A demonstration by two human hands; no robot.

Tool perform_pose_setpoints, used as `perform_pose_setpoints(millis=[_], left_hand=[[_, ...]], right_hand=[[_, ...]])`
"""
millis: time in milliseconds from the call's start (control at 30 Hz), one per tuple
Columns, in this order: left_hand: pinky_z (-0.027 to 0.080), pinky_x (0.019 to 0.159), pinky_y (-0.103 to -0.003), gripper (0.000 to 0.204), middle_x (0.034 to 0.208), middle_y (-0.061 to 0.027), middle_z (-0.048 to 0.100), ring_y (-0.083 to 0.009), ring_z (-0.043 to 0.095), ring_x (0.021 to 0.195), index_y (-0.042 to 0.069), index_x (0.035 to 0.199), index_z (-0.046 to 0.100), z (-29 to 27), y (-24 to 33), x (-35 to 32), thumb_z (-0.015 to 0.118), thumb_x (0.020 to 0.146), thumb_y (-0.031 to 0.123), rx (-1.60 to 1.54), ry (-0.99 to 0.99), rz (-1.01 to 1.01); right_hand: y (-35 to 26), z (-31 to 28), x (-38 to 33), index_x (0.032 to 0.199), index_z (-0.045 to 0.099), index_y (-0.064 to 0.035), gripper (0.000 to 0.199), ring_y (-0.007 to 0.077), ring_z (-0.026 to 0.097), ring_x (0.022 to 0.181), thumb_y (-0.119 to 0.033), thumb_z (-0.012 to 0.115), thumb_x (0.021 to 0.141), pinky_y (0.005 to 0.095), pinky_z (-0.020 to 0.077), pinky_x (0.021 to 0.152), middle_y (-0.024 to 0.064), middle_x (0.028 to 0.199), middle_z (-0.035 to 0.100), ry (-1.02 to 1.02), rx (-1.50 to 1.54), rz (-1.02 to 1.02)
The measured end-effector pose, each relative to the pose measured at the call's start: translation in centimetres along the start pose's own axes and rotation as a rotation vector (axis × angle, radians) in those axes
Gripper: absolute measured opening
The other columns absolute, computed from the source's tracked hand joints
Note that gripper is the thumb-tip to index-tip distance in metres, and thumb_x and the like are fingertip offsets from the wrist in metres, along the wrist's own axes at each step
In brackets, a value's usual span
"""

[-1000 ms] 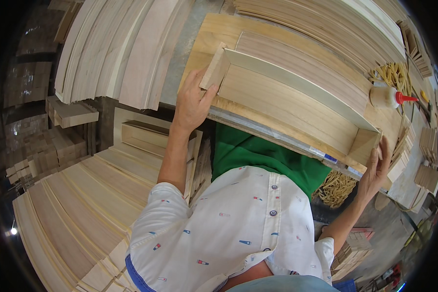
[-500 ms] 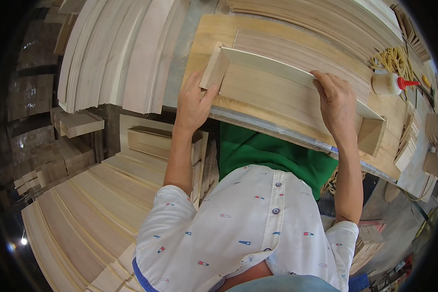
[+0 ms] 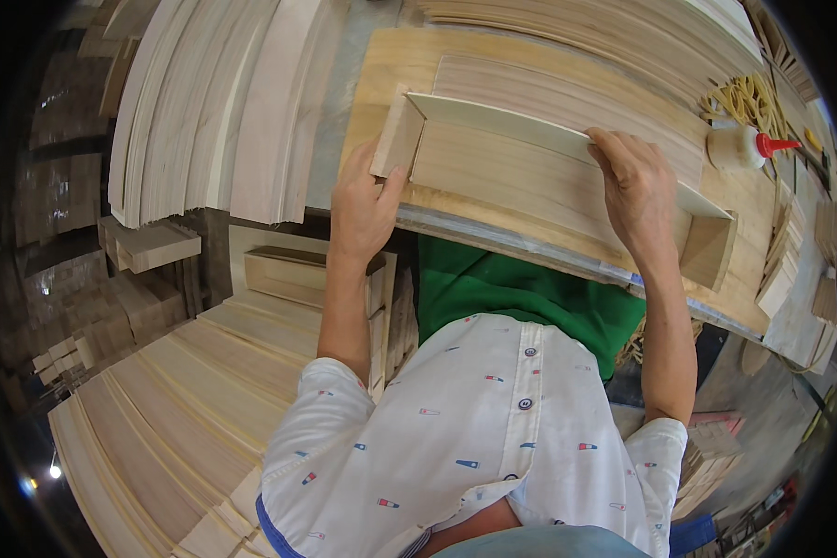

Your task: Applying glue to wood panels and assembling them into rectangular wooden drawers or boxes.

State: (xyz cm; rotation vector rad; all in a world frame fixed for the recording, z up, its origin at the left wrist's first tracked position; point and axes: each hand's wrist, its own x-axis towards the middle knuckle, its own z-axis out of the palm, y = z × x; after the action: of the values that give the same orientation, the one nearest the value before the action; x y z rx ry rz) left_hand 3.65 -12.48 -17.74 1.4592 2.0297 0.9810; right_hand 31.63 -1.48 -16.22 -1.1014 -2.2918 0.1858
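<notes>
An open wooden frame (image 3: 511, 130), with a long pale back strip and two short end pieces, lies on a wooden work board (image 3: 391, 56). My left hand (image 3: 363, 200) holds its left end piece at the near corner. My right hand (image 3: 637, 191) lies flat over the long back strip, right of its middle, fingers spread on the thin boards inside the frame.
A white glue bottle with a red nozzle (image 3: 739, 146) lies at the right, beside a heap of yellow rubber bands (image 3: 744, 98). Stacks of thin wood strips (image 3: 205, 102) fill the left, the top and the lower left (image 3: 149, 437). Small wood pieces (image 3: 781, 270) are piled at the right.
My right hand has left the frame's right end piece, moved left and now rests on the long back strip. My left hand has stayed at the left end.
</notes>
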Motion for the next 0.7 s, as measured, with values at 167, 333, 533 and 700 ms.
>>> perform_pose_setpoints(millis=[167,333,533,700], left_hand=[[0.049,0.074,-0.028,0.026,0.107,-0.0106,0.059,-0.0158,0.060,0.086,-0.006,0.110,0.059,0.2,-0.1,0.1,0.061,0.087,0.005,-0.010,-0.006,0.088],[0.049,0.074,-0.028,0.025,0.106,-0.0105,0.059,-0.0159,0.060,0.086,-0.006,0.109,0.059,0.4,0.7,-0.1,0.061,0.086,0.005,-0.096,-0.007,0.035],[0.049,0.076,-0.028,0.026,0.104,-0.0099,0.059,-0.0159,0.060,0.089,-0.005,0.109,0.059,0.2,-0.6,0.0,0.062,0.086,0.006,-0.063,-0.009,0.096],[0.048,0.078,-0.028,0.027,0.105,-0.0100,0.060,-0.0162,0.060,0.091,-0.005,0.111,0.058,0.3,-0.8,0.1,0.062,0.086,0.007,-0.043,-0.007,0.096]], right_hand=[[0.1,-0.2,0.0,0.093,0.064,-0.0063,0.010,0.0265,0.059,0.073,-0.008,0.063,0.083,0.0342,0.0434,0.064,0.0092,0.078,0.062,-0.048,0.009,0.014],[0.1,-0.1,-0.1,0.091,0.064,-0.0080,0.012,0.0237,0.059,0.072,-0.006,0.062,0.080,0.0348,0.0425,0.063,0.0056,0.074,0.062,-0.007,0.010,-0.002],[0.1,-0.1,0.0,0.090,0.064,-0.0080,0.011,0.0234,0.059,0.072,-0.006,0.062,0.080,0.0348,0.0426,0.063,0.0053,0.075,0.063,-0.009,0.014,-0.007],[0.2,-0.1,-0.1,0.089,0.064,-0.0081,0.010,0.0234,0.059,0.072,-0.006,0.061,0.080,0.0347,0.0425,0.063,0.0053,0.075,0.063,-0.022,-0.003,-0.028]])
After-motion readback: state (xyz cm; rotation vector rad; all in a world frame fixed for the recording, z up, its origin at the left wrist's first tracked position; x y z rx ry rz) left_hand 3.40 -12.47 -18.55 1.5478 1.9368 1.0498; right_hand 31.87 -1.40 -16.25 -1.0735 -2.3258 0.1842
